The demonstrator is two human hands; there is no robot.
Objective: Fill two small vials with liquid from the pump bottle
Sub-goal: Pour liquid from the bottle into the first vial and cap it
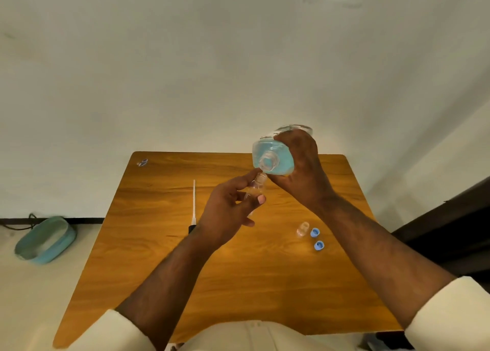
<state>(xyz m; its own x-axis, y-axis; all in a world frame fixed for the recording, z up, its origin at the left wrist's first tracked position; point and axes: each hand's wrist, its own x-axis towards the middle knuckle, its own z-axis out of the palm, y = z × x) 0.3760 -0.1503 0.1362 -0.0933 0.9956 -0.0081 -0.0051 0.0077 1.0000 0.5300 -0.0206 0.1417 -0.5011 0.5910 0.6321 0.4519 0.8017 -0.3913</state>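
Right hand: the right hand (298, 162) grips the bottle (274, 155) around its body and tips it, open neck angled down toward the person
Left hand: the left hand (228, 210) pinches the held vial (256, 187) between thumb and fingers, mouth up, just under the bottle's neck
Bottle: pump head is off; blue liquid sits against the shoulder, close to the opening
Pump: the pump tube (193, 204) lies on the table (159, 244) to the left of the hands
Second vial: the spare vial (303, 229) lies near the right forearm, beside two blue caps (316, 239), and looks empty
Spill risk: the bottle's neck is far wider than the vial's mouth, so a slightly steeper tilt likely sends liquid over the vial and onto the fingers and table
Alignment risk: both items are held in the air, so any tremor shifts the mouths apart
Grip risk: a wet vial may slip from a light pinch
Overfill risk: flow from a wide neck likely comes in a gulp, so the vial may flood before the tilt eases
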